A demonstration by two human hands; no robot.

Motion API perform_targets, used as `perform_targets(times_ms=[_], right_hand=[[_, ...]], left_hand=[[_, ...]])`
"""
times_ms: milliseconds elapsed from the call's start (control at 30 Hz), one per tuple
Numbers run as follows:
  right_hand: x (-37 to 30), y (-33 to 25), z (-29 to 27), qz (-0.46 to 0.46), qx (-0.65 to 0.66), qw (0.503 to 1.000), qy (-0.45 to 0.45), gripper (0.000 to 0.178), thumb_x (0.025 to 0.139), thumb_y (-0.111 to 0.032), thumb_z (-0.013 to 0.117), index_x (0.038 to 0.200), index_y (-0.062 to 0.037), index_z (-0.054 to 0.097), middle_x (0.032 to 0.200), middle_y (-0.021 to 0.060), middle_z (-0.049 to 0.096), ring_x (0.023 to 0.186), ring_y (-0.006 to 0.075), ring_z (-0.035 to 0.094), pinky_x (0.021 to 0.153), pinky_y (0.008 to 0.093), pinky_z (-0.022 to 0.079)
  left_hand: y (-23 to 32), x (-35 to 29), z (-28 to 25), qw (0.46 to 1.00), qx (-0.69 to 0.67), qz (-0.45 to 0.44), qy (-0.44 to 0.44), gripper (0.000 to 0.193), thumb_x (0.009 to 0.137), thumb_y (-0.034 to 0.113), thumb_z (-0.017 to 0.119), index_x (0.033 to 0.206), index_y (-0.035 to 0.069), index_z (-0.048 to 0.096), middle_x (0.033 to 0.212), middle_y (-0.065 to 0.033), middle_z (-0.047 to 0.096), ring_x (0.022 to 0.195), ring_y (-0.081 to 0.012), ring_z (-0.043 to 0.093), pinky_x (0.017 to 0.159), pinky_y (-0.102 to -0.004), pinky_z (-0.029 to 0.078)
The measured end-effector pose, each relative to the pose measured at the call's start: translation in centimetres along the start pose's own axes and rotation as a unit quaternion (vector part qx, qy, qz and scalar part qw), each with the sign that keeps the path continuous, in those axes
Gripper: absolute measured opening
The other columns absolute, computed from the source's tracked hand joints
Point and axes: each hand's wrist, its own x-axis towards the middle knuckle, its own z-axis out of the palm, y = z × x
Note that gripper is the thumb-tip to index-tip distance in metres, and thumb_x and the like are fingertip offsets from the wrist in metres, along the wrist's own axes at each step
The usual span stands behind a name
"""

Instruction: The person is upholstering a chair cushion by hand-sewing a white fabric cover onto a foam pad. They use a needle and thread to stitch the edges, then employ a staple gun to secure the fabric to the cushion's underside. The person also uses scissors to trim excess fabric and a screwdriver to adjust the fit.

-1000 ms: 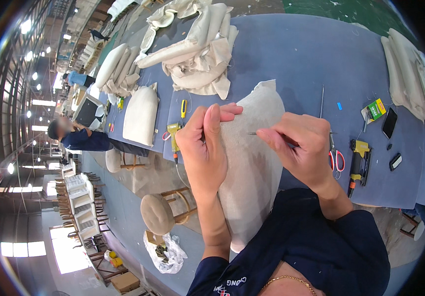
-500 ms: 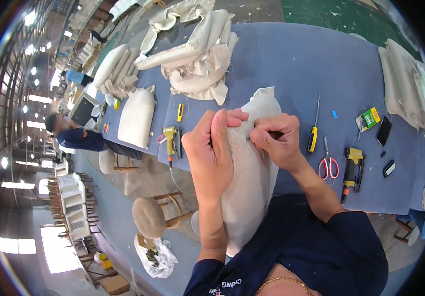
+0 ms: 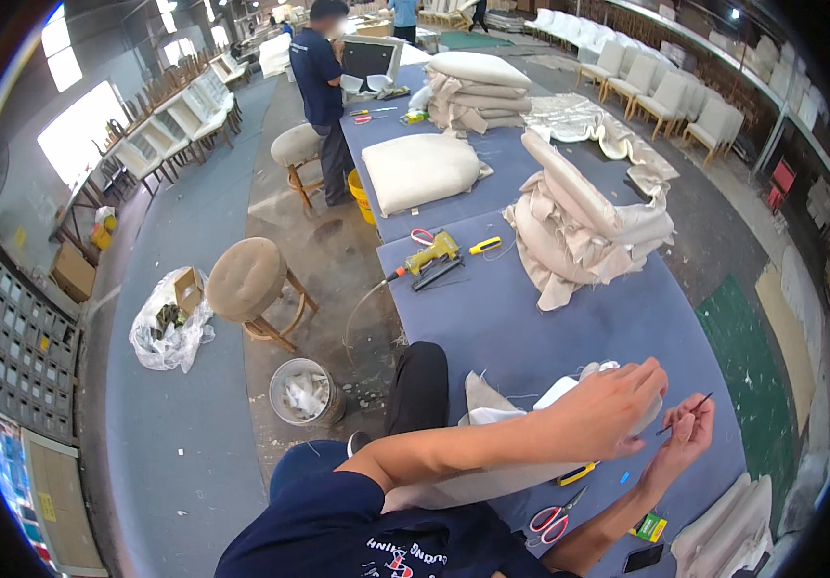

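Note:
My left hand is raised over the work table, its fingers curled; whatever they pinch, if anything, is too small to make out. Beside it to the right, my right hand grips a thin dark needle-like rod whose point sticks up past the fingers. Beneath my left forearm lies a beige fabric-covered cushion, partly hidden. White padding and loose cloth show just beyond that forearm. Near my right arm are red-handled scissors and a yellow-handled screwdriver, its shaft hidden.
A yellow staple gun with a hose and a yellow-handled tool lie farther up the table. Beyond are stacked beige covers and a pale cushion. On the floor stand a round stool and a bucket. Another person stands far off.
My view has swung left and up. Both hands have come away from the cushion to the right, and the dark rod now shows plainly in my right hand.

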Motion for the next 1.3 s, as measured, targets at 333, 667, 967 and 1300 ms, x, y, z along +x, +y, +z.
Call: perform_targets(times_ms=[333, 667, 967, 1300], right_hand=[[4.3, 7.8, 4.5, 0.093, -0.024, 0.976, -0.194, 0.031, 0.108, -0.035, 0.048, 0.114, -0.0050, 0.053, 0.102, -0.0013, 0.050, 0.095, 0.0098, 0.047, 0.088, 0.0271, 0.043], [5.2, 6.2, 8.0, 0.181, 0.037, 0.971, -0.152, 0.040, 0.108, -0.042, 0.045, 0.097, -0.0054, 0.056, 0.087, 0.0008, 0.057, 0.080, 0.0095, 0.054, 0.072, 0.0259, 0.044], [5.9, 10.1, 6.8, 0.231, 0.108, 0.965, -0.068, 0.035, 0.105, -0.040, 0.049, 0.097, -0.0067, 0.055, 0.089, 0.0001, 0.054, 0.082, 0.0096, 0.052, 0.075, 0.0258, 0.044], [8.1, 17.0, 0.9, 0.199, -0.033, 0.978, 0.044, 0.053, 0.105, -0.042, 0.048, 0.134, 0.0014, 0.054, 0.124, 0.0115, 0.059, 0.118, 0.0218, 0.059, 0.101, 0.0351, 0.047]], left_hand=[[-3.4, 4.5, 0.1, 0.999, -0.002, 0.025, -0.026, 0.026, 0.081, 0.020, 0.076, 0.086, 0.000, 0.060, 0.078, -0.0184, 0.064, 0.070, -0.0387, 0.063, 0.069, -0.0487, 0.051], [-3.0, -4.8, -3.5, 0.998, 0.010, -0.051, 0.046, 0.079, 0.095, 0.032, 0.067, 0.155, 0.002, 0.024, 0.142, -0.0256, 0.048, 0.109, -0.0469, 0.061, 0.091, -0.0496, 0.052], [-5.1, -35.4, -6.4, 0.902, -0.016, -0.425, 0.075, 0.053, 0.096, 0.028, 0.064, 0.143, 0.005, 0.051, 0.120, -0.0215, 0.069, 0.107, -0.0380, 0.068, 0.095, -0.0438, 0.053], [-8.7, -33.5, 0.6, 0.864, -0.225, -0.379, 0.243, 0.090, 0.065, 0.019, 0.098, 0.140, 0.000, 0.052, 0.136, -0.0126, 0.062, 0.125, -0.0230, 0.058, 0.110, -0.0387, 0.044]])
